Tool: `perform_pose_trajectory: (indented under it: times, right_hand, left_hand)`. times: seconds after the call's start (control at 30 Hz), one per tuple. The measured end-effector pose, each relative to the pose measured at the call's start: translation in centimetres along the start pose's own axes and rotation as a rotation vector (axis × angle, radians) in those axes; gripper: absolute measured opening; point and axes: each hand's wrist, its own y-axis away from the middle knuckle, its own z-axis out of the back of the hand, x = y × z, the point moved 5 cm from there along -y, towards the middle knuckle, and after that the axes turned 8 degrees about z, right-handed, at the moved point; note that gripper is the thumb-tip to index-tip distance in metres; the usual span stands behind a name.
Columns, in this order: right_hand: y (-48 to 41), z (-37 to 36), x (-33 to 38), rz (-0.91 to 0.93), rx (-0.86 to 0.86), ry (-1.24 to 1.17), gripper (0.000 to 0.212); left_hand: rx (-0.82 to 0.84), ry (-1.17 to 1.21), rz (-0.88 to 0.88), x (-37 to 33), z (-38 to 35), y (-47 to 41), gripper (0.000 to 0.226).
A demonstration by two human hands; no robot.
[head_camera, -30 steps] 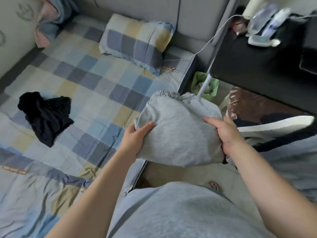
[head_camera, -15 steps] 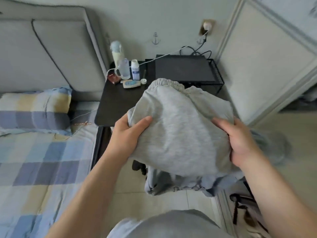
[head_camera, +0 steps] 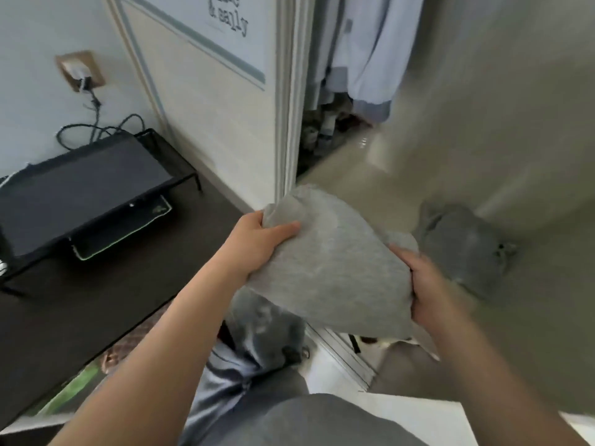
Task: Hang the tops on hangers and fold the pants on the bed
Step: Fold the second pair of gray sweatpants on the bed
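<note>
1. Pants [head_camera: 335, 272], grey and folded into a thick bundle, are held in mid-air between both hands, above the floor and in front of the edge of a white door panel [head_camera: 209, 123].
2. At far left, a wall socket [head_camera: 79, 72] has a plug in it, and dark cables hang down to a black stand [head_camera: 80, 188] on a dark table [head_camera: 96, 284].
3. The left hand [head_camera: 257, 233] grips the bundle's upper left corner, thumb on top and fingers curled under.
4. The door panel carries grey lettering; "& sally" is readable, while the line above is cut off.
5. The right hand [head_camera: 428, 284], blurred, clasps the lower right edge.
6. Pale blue clothes [head_camera: 370, 59] hang beyond the door.
7. A crumpled grey garment [head_camera: 463, 249] lies on the floor at right.
</note>
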Motion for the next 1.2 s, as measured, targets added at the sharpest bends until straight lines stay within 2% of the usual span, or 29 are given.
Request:
perform_pose_trajectory:
  times: [0.07, 0.13, 0.2, 0.33, 0.4, 0.5, 0.6, 0.73, 0.8, 0.83, 0.93, 1.0, 1.07, 1.13, 1.2]
  right_hand:
    - [-1.7, 3.0, -0.6, -0.043, -0.109, -0.004, 0.015]
    - [-3.5, 5.3, -1.4, -0.106, -0.186, -0.035, 0.021]
    - [-5.5, 7.2, -2.4, -0.168, -0.272, -0.061, 0.03]
    - [-9.6, 10.5, -3.4, -0.251, -0.443, -0.096, 0.021]
    - [-11.7, 12.2, -3.7, -0.273, -0.512, -0.089, 0.028]
    - [-15.0, 15.8, -3.6, -0.243, -0.627, -0.034, 0.033]
    - [-17.7, 19.7, -3.6, -0.232, -0.673, 0.04, 0.043]
    - [-20.8, 25.3, -3.0, -0.183, -0.748, 0.103, 0.042]
    - [-22.2, 28.1, -2.3, -0.119, -0.804, 0.13, 0.042]
    - [-22.8, 29.4, -1.9, -0.07, -0.822, 0.17, 0.04]
    - [-24.2, 32.6, -0.1, 0.1, -0.882, 0.29, 0.027]
    - [-25.1, 34.8, 0.6, 0.166, -0.953, 0.355, 0.025]
    - [-26.4, 36.8, 0.1, 0.117, -1.005, 0.443, 0.033]
    - [-27.7, 37.2, -1.2, 0.019, -0.999, 0.529, 0.047]
    - [-28.6, 36.5, -2.8, -0.042, -0.962, 0.776, 0.064]
  left_hand:
    - [0.073, -0.086, 0.064, -0.8, -3.2, -3.9, 0.035]
    - [0.138, -0.16, 0.109, -1.4, -6.5, -7.9, 0.04]
    - [0.188, -0.192, 0.118, -2.1, -9.5, -11.8, 0.035]
    - [0.309, -0.242, 0.157, -2.8, -15.3, -18.9, 0.023]
    - [0.352, -0.252, 0.199, -2.4, -18.0, -22.0, 0.014]
    - [0.435, -0.288, 0.271, -1.7, -22.5, -25.5, 0.015]
    - [0.468, -0.296, 0.305, -0.6, -27.2, -28.4, 0.032]
    - [0.536, -0.275, 0.287, 0.9, -34.0, -31.5, 0.025]
    - [0.567, -0.275, 0.23, 1.2, -37.6, -32.9, 0.031]
    - [0.574, -0.286, 0.19, 1.2, -39.4, -33.5, 0.034]
    - [0.597, -0.291, 0.077, 1.0, -44.7, -34.8, 0.023]
    - [0.588, -0.288, 0.022, 1.1, -47.7, -35.7, 0.028]
    - [0.59, -0.33, -0.021, 1.6, -50.1, -36.7, 0.035]
    - [0.645, -0.391, 0.013, 2.9, -51.8, -37.1, 0.049]
    - [0.609, -0.611, 0.062, 5.3, -52.7, -37.0, 0.065]
